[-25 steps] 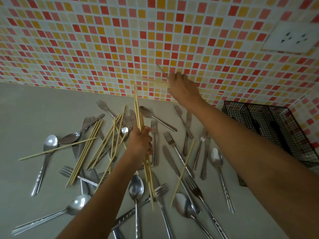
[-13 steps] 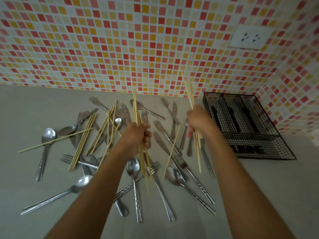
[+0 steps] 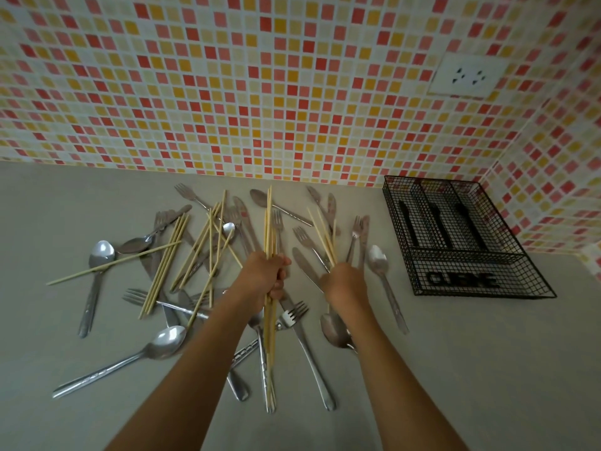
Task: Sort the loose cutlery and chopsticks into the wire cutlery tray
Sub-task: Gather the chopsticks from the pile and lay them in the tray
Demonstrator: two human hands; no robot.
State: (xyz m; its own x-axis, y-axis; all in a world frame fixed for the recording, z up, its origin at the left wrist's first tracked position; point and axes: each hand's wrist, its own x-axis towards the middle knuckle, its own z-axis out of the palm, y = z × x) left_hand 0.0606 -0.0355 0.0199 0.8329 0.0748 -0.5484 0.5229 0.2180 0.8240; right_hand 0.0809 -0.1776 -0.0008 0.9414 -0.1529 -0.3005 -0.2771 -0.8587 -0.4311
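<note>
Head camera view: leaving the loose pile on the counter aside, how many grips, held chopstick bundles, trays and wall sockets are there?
Bare-hand grips: 2, left grip and right grip
Held bundles of pale wooden chopsticks: 2, left bundle and right bundle
Black wire cutlery tray: 1
White wall socket: 1
Total: 6

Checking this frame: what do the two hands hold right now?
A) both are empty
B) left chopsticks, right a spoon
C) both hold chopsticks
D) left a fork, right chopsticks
C: the left hand grips a chopstick bundle, and the right hand grips a smaller chopstick bunch.
</note>
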